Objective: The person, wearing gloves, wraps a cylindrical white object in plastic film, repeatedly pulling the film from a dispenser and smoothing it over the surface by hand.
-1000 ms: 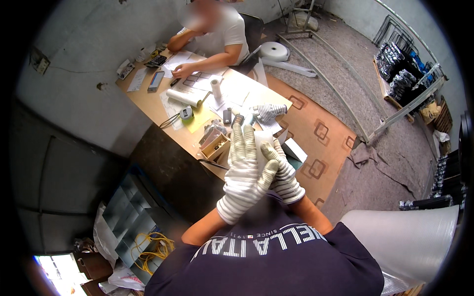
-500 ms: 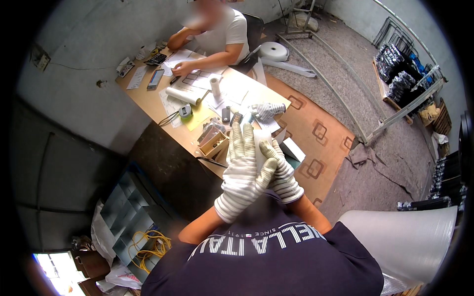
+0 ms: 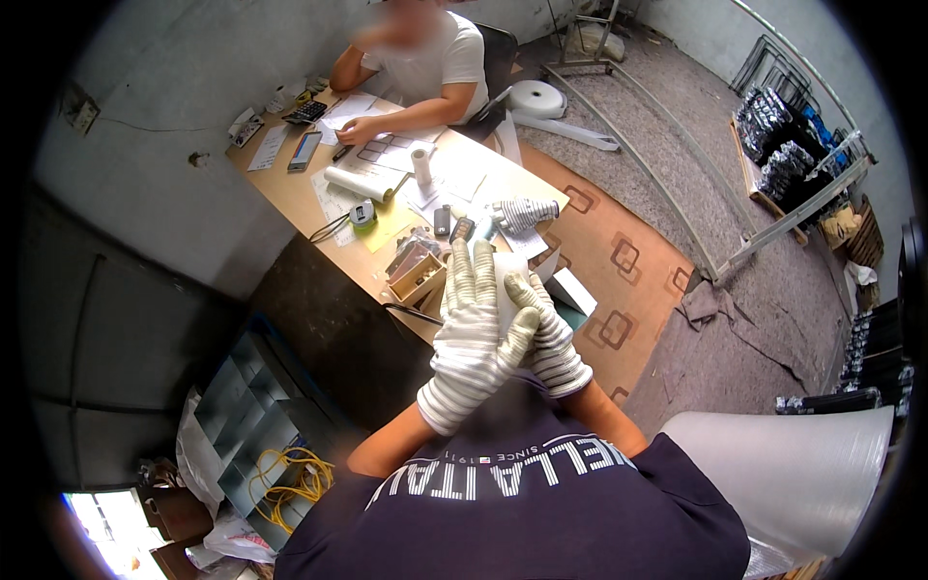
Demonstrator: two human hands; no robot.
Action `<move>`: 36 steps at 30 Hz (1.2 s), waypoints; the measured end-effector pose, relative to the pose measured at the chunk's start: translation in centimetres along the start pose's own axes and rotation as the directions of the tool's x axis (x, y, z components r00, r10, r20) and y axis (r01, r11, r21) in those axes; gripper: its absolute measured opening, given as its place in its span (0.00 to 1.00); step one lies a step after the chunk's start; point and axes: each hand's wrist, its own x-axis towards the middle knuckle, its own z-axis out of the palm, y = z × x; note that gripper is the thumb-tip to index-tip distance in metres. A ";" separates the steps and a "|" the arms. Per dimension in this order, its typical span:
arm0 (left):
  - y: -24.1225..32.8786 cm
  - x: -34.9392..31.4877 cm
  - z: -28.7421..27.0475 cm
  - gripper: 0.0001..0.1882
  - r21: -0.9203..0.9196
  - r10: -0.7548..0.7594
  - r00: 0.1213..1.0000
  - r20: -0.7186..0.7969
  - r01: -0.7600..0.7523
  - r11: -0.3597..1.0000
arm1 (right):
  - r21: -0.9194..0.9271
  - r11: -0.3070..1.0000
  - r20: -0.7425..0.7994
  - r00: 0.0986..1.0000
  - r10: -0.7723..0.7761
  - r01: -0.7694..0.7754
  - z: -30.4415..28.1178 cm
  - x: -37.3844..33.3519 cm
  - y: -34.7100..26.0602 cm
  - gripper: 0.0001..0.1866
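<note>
My gloved left hand (image 3: 471, 338) has its fingers straight and pressed together, thumb apart; my right hand (image 3: 553, 338) has its fingers close together too, but I cannot tell whether they pinch anything. Between them, toward the near end of the bench (image 3: 283, 194), shows a whitish thing (image 3: 509, 266), mostly hidden. White block lettering (image 3: 512, 478) crosses my dark shirt (image 3: 541, 532).

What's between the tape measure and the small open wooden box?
In the head view: part of a yellow sheet, then a jumble of small items too unclear to name, beside the open wooden box.
</note>
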 end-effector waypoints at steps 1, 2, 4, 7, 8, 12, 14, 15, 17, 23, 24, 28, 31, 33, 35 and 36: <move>0.1 0.0 -0.1 0.41 -0.003 -0.009 1.000 0.001 0.009 1.000 | 0.000 1.000 -0.005 1.000 0.001 -0.001 0.0 0.0 0.0 0.29; 0.1 0.1 -0.1 0.41 -0.007 -0.017 1.000 0.001 0.017 1.000 | -0.001 1.000 -0.010 1.000 0.002 -0.002 0.1 -0.1 0.0 0.28; 0.0 0.1 0.0 0.41 -0.007 -0.018 1.000 0.008 0.018 1.000 | 0.003 1.000 -0.005 1.000 0.002 -0.002 0.2 -0.2 -0.2 0.28; -0.1 0.1 0.1 0.41 -0.006 -0.018 1.000 0.018 0.018 1.000 | 0.006 1.000 -0.005 1.000 0.007 -0.007 0.2 -0.1 -0.3 0.28; -0.1 0.1 0.1 0.41 -0.005 -0.017 1.000 0.021 0.017 1.000 | 0.006 1.000 -0.007 1.000 0.010 -0.010 0.2 -0.1 -0.3 0.28; -0.2 0.2 0.2 0.41 -0.005 -0.022 0.999 0.024 0.022 1.000 | -0.027 1.000 -0.020 1.000 0.000 0.000 0.2 0.0 -0.2 0.26; -0.2 0.2 0.2 0.41 -0.007 -0.012 1.000 0.021 0.012 1.000 | -0.062 0.998 -0.022 1.000 -0.020 0.019 0.4 0.1 -0.1 0.23; -0.3 0.2 0.3 0.41 -0.001 -0.012 1.000 0.020 0.013 1.000 | -0.063 0.998 -0.021 1.000 -0.016 0.015 0.4 0.1 -0.1 0.23; -0.4 0.2 0.3 0.41 0.011 -0.013 1.000 0.018 0.013 1.000 | -0.065 0.998 -0.018 1.000 -0.008 0.007 0.3 0.1 -0.1 0.23; -0.3 0.3 0.3 0.41 -0.003 -0.023 0.999 0.025 0.023 1.000 | 0.005 1.000 -0.013 1.000 0.017 -0.017 -0.1 0.4 -0.1 0.27; -0.3 0.3 0.2 0.41 -0.003 -0.021 1.000 0.022 0.021 1.000 | -0.001 1.000 -0.017 1.000 0.019 -0.020 -0.1 0.4 -0.2 0.27; -0.2 0.4 0.1 0.41 -0.007 -0.001 1.000 0.004 0.001 1.000 | -0.006 1.000 -0.026 1.000 0.005 -0.005 0.7 -0.1 -0.6 0.27; -0.1 0.3 0.1 0.41 -0.003 0.010 1.000 -0.006 -0.010 1.000 | -0.005 1.000 -0.016 1.000 0.005 -0.005 0.8 -0.3 -0.7 0.27; -0.1 0.3 0.1 0.41 -0.007 0.013 1.000 -0.010 -0.013 1.000 | -0.006 1.000 -0.011 1.000 0.011 -0.011 0.7 -0.3 -0.7 0.28; -0.1 0.2 0.1 0.41 -0.022 0.013 1.000 -0.013 -0.013 1.000 | -0.006 1.000 -0.012 1.000 0.014 -0.014 0.7 -0.4 -0.7 0.28; -0.1 0.3 0.1 0.41 -0.024 0.016 1.000 -0.014 -0.016 1.000 | -0.007 1.000 -0.010 1.000 0.015 -0.015 0.7 -0.4 -0.7 0.28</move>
